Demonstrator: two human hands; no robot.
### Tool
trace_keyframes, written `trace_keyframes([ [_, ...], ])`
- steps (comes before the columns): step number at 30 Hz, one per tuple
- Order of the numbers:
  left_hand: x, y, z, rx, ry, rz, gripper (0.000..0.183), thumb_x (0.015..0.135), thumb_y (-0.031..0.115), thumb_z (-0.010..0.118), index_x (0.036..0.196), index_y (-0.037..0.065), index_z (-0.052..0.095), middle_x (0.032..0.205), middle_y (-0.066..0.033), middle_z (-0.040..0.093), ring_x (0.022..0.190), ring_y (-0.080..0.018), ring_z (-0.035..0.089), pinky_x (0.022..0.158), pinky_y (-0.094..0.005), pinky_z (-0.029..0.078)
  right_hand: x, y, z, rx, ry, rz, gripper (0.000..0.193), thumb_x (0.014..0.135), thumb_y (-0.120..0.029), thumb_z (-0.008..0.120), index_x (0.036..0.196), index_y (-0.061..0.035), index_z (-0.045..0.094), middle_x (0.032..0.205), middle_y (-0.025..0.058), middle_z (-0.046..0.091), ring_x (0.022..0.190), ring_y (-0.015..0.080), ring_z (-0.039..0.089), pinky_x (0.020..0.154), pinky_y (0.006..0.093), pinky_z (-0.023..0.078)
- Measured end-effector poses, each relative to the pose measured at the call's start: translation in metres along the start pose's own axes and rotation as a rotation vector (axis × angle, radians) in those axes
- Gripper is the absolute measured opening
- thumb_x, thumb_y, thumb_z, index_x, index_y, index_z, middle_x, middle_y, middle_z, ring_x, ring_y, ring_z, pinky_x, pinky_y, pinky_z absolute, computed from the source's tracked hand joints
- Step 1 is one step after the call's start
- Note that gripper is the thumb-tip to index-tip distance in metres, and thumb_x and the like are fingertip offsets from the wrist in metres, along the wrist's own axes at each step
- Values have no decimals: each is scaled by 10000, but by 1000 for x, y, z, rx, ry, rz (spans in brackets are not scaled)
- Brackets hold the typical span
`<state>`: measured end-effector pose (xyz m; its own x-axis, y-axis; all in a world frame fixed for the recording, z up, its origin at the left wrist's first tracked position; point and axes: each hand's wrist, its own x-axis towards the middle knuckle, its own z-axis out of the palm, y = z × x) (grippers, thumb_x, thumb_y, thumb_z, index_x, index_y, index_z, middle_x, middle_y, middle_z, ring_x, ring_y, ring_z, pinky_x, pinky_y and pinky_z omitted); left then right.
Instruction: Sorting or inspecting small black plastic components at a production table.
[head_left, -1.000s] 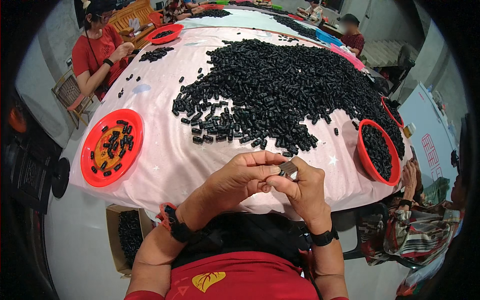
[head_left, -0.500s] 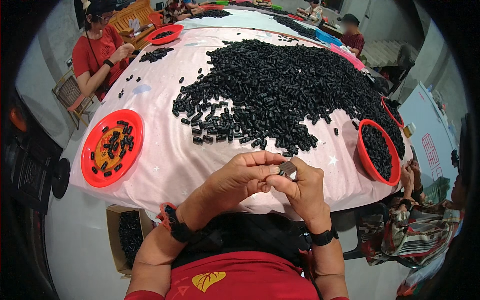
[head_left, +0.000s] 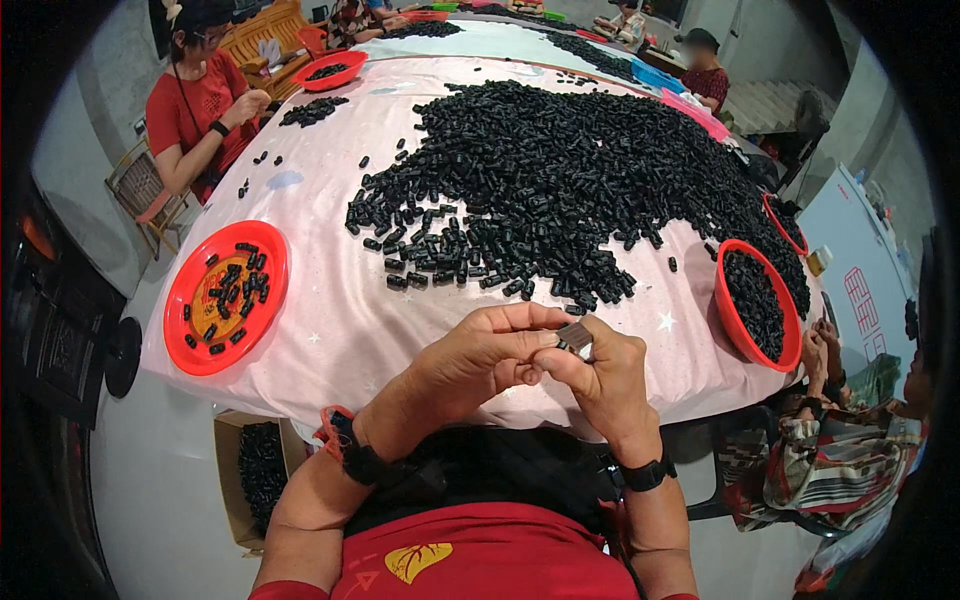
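Note:
My left hand [head_left: 478, 358] and my right hand [head_left: 610, 378] meet above the near edge of the table. Between their fingertips is a small dark ribbed piece [head_left: 574, 337] with a pale, shiny side; its exact kind I cannot make out. The left thumb and fingers pinch its left end, while the right thumb and curled fingers grip it from the right. Just beyond the hands spreads a large heap of small black cylindrical pieces [head_left: 540, 180], its loose near edge close to my fingertips.
A red plate [head_left: 180, 345] with several black pieces lies at left, and a red bowl [head_left: 728, 325] full of them at right. A cardboard box [head_left: 228, 480] of black pieces stands below the table's left side. Co-workers sit along the pink-white tablecloth [head_left: 330, 200].
Both hands keep their grip in nearly the same place, and the ribbed piece has tilted slightly. The view has shifted very little.

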<state>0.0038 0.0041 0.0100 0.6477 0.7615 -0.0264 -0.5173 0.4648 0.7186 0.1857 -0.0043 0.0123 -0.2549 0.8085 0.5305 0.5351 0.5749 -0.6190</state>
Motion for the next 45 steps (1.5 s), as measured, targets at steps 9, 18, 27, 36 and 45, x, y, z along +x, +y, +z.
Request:
trace_keyframes([
  [9,-2,12,-7,30,64,69,281,904,126,586,1168,35,560,928,-17,631,747,-55,567,696,-194,471,5,-12,-10,198,-13,182,224,850,-208,664,882,7,612,595,121,586,513,161,558,505,297,440],
  [18,-2,8,-3,32,24,5,233,913,140,584,1128,59,547,912,2,592,733,-51,550,675,-196,463,3,-16,-5,444,45,130,213,828,-117,688,998,-10,617,858,47,657,764,62,574,658,206,450],
  [27,-2,7,11,51,83,13,240,919,150,580,1136,55,539,899,-1,578,767,-62,546,712,-200,454,4,-5,1,492,119,198,174,866,-171,660,864,-8,600,763,18,606,702,70,521,658,227,431],
  [36,-2,8,7,245,115,171,216,946,153,542,1118,29,584,847,11,580,718,-55,518,676,-194,435,3,-19,-4,413,63,153,174,871,-173,663,834,-8,620,698,11,608,648,53,507,585,219,412],
  [45,-4,10,11,247,94,122,247,955,167,520,1142,18,581,839,20,587,675,-31,493,633,-183,421,2,-7,-5,262,-79,145,284,820,-268,725,865,-4,631,640,64,617,552,68,528,482,241,414],
])
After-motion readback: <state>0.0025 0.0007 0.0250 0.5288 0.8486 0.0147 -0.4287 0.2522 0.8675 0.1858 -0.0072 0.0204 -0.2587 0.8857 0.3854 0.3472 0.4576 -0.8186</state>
